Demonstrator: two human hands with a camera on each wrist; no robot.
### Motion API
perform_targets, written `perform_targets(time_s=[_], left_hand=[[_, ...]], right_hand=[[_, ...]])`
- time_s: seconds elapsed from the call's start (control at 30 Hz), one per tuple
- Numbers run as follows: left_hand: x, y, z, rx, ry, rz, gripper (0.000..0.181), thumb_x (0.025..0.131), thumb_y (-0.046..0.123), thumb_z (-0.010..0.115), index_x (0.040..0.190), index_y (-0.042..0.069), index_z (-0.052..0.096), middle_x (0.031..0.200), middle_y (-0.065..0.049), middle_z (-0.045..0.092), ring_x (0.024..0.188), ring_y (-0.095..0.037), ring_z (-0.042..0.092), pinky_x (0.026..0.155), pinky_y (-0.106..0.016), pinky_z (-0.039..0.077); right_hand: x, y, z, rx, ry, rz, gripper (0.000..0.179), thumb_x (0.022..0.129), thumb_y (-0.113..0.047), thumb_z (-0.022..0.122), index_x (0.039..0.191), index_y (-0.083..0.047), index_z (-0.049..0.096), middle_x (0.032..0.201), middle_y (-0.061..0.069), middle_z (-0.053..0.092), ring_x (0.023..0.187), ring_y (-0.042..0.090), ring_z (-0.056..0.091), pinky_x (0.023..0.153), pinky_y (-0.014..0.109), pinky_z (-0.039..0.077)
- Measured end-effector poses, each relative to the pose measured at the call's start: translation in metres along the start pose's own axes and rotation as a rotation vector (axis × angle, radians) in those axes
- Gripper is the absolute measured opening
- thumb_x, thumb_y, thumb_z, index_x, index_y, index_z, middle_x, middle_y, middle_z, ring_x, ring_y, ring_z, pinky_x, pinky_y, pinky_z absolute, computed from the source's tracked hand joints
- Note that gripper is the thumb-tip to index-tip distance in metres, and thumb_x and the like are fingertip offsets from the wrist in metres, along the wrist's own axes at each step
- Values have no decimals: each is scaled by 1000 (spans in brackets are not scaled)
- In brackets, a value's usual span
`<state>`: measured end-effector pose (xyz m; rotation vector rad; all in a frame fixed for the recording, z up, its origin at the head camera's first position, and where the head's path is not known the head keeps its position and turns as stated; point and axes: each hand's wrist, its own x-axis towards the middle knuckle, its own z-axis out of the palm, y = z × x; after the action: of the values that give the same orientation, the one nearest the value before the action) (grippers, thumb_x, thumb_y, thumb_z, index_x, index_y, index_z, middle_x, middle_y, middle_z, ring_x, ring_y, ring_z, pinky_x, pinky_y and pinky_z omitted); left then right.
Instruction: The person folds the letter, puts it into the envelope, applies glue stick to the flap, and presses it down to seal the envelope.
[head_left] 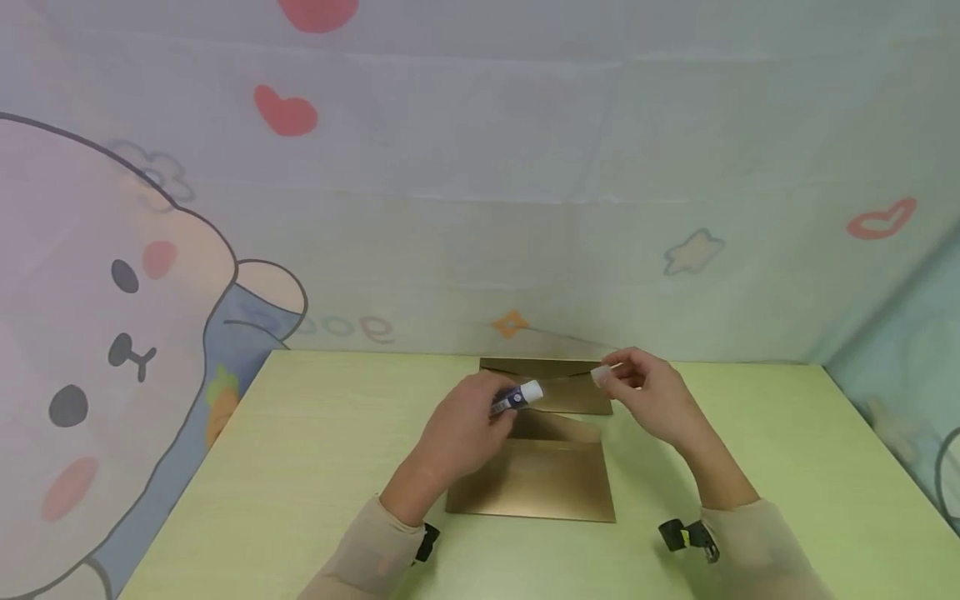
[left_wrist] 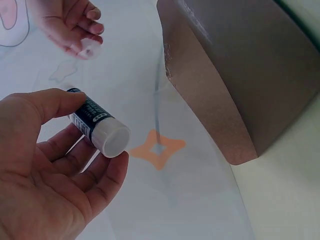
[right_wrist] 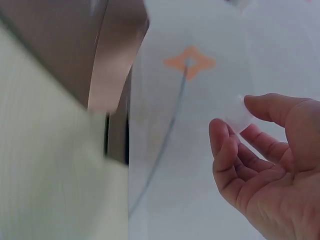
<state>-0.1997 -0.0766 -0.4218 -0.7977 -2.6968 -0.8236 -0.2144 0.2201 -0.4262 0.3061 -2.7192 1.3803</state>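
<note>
My left hand (head_left: pixel 461 429) pinches a glue stick (head_left: pixel 517 398) between thumb and fingers, above an open brown-gold envelope (head_left: pixel 536 479). The stick has a dark printed label and a whitish end (left_wrist: pixel 114 139) that points to the right in the head view. My right hand (head_left: pixel 651 398), apart from the stick, pinches a small translucent white cap (right_wrist: pixel 239 116) between thumb and fingertips. The near envelope's flap (left_wrist: pixel 200 90) stands raised, with whitish marks along its edge in the left wrist view. Neither hand visibly grips that envelope.
A second brown-gold envelope (head_left: pixel 581 398) lies at the table's back edge, behind the first. The pale yellow table (head_left: pixel 315 467) extends to both sides. A printed cloth (head_left: pixel 465 250) hangs directly behind it. A dark cable (head_left: pixel 943 475) shows at the far right.
</note>
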Motion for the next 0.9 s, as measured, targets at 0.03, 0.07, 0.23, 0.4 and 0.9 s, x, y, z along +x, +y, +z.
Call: perform_targets(time_s=[0.03,0.07,0.23,0.4,0.9], left_hand=[[0,1,0,-22,-2,-24,25,97,13,76,121,7,71,112,-5,70,102,-22,65,89,-41,57],[0,1,0,-42,1,-44,25,97,14,76,122,8,71,113,-4,70,103,-21,65,89,-41,57],[1,0,-1,-192,31,-110,26,98,14,76,123,9,72,104,0,71,91,-16,64,78,-36,56],[0,-2,-3,-410,54,-160,25,98,11,75,122,6,71,101,-2,73,84,-16,67,74,-34,58],[5,-4,2,-805,19,-337,34,99,13,73,126,-6,63,112,-16,70,97,-23,72,84,-45,63]], right_hand=[[1,4,-5,-52,10,0,37,106,-33,68,132,-6,65,112,10,72,100,29,69,80,43,56],[3,9,-10,-100,18,-1,36,107,-31,67,132,-6,64,112,11,72,101,29,69,81,43,56],[11,32,-31,-257,24,19,32,107,-20,64,132,1,63,112,17,72,102,35,69,79,48,57],[19,55,-45,-356,-23,50,35,107,-17,62,131,7,60,113,23,68,101,40,66,78,51,57],[36,105,-58,-535,-188,129,30,102,-10,62,125,10,59,117,31,66,103,44,65,84,59,53]])
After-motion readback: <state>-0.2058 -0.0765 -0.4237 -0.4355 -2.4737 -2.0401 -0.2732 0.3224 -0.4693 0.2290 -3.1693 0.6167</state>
